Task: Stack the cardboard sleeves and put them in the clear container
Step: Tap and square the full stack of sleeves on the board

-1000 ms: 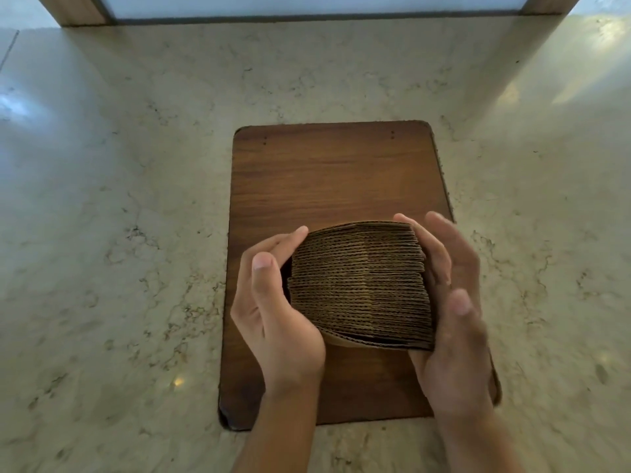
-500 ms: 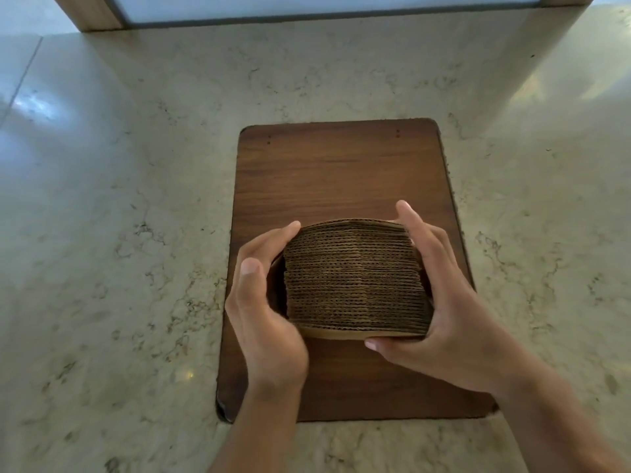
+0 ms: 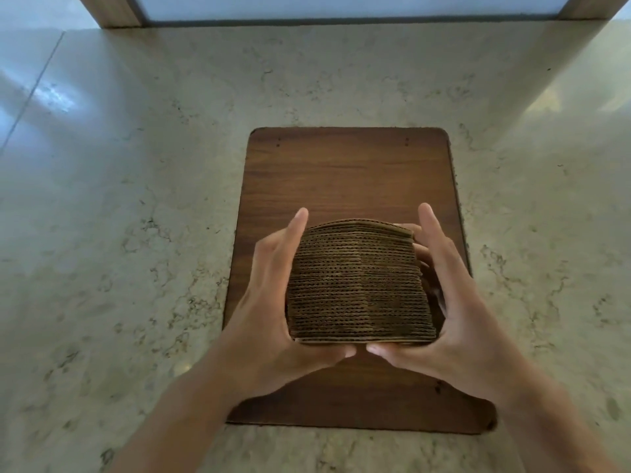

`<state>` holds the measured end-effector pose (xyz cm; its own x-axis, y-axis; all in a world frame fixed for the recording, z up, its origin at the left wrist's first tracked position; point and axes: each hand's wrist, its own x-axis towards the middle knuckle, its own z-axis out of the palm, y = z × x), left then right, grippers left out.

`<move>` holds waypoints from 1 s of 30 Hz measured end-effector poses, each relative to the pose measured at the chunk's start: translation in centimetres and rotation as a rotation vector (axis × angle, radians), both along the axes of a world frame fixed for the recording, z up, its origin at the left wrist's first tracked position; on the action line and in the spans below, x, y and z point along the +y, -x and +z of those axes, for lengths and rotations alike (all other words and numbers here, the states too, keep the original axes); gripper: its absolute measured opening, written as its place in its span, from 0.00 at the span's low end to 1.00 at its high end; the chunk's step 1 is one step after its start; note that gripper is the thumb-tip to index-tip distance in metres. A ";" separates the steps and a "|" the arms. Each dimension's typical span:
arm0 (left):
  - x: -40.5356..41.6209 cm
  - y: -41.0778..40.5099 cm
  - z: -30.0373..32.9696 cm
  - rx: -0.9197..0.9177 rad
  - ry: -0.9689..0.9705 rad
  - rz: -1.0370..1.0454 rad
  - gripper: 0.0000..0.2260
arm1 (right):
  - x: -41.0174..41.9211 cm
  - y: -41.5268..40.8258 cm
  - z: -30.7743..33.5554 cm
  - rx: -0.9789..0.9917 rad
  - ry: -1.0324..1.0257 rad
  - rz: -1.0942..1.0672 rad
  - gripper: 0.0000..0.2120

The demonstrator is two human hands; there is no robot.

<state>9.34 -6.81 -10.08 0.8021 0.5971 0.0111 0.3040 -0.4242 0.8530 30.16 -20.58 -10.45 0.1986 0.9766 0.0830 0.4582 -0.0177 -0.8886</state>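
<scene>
A thick stack of brown corrugated cardboard sleeves (image 3: 358,285) is held between both hands above a dark wooden board (image 3: 348,175). My left hand (image 3: 273,302) presses on the stack's left side with its thumb under the near edge. My right hand (image 3: 447,302) cups the right side, thumb under the near edge too, fingers partly hidden behind the stack. The two thumbs nearly meet below the stack. No clear container is in view.
The wooden board lies on a pale marble counter (image 3: 136,233). A wooden frame post (image 3: 112,11) and a light panel run along the far edge of the counter.
Both hands have shifted their hold on the stack: the thumbs came round under its near edge. The stack looks squarer and sits closer to the camera.
</scene>
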 end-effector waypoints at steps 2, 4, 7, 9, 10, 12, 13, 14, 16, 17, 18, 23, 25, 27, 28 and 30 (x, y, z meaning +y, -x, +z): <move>-0.6 -0.3 -0.2 -0.029 -0.017 -0.020 0.58 | 0.3 0.5 -0.1 -0.032 -0.001 0.005 0.63; -0.9 -0.6 -0.2 -0.063 -0.030 0.000 0.58 | 0.7 0.8 -0.2 -0.036 -0.012 0.012 0.63; -0.7 -0.8 -0.2 -0.094 -0.002 0.005 0.57 | 0.9 0.3 -0.2 -0.019 -0.021 0.014 0.63; -0.2 -0.4 -0.2 -0.075 0.032 -0.018 0.57 | 0.9 -0.2 -0.3 -0.002 0.010 0.034 0.64; 0.1 -0.2 -0.2 -0.054 0.029 -0.037 0.57 | 0.9 -0.5 -0.2 -0.012 0.031 0.050 0.64; 0.7 0.4 -0.3 -0.014 -0.016 -0.078 0.57 | 0.9 -1.2 -0.3 -0.044 0.065 0.089 0.65; 0.9 0.6 -0.4 -0.002 -0.034 -0.089 0.57 | 0.8 -1.4 -0.3 -0.047 0.084 0.102 0.65; 1.1 0.7 -0.4 0.004 -0.045 -0.093 0.57 | 0.9 -1.6 -0.3 -0.054 0.096 0.110 0.65; 1.4 0.7 -0.5 0.021 -0.061 -0.113 0.56 | 0.9 -1.8 -0.2 -0.089 0.113 0.118 0.66; 1.4 0.7 -0.6 0.039 -0.075 -0.131 0.56 | 1.0 -1.8 -0.2 -0.108 0.122 0.126 0.66; 1.4 0.7 -0.6 0.060 -0.095 -0.148 0.56 | 1.0 -1.8 -0.1 -0.131 0.129 0.139 0.66; 1.2 0.5 -0.7 0.064 -0.126 -0.171 0.53 | 1.3 -1.8 0.2 -0.209 0.169 0.194 0.66; 1.0 0.3 -0.5 0.032 -0.097 -0.154 0.53 | 1.3 -1.8 0.3 -0.214 0.169 0.200 0.67; 0.9 0.1 -0.4 0.013 -0.068 -0.136 0.53 | 1.4 -1.7 0.4 -0.203 0.161 0.204 0.67; 0.9 0.1 -0.3 -0.002 -0.055 -0.127 0.53 | 1.5 -1.7 0.5 -0.181 0.163 0.204 0.66; 0.8 0.2 -0.2 -0.031 -0.006 -0.111 0.53 | 1.3 -1.4 0.7 -0.118 0.155 0.200 0.65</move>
<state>9.14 -6.02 -10.24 0.8625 0.5044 0.0403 0.2284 -0.4592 0.8585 31.59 -19.31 -9.75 -0.0017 0.9982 -0.0597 0.5665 -0.0482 -0.8226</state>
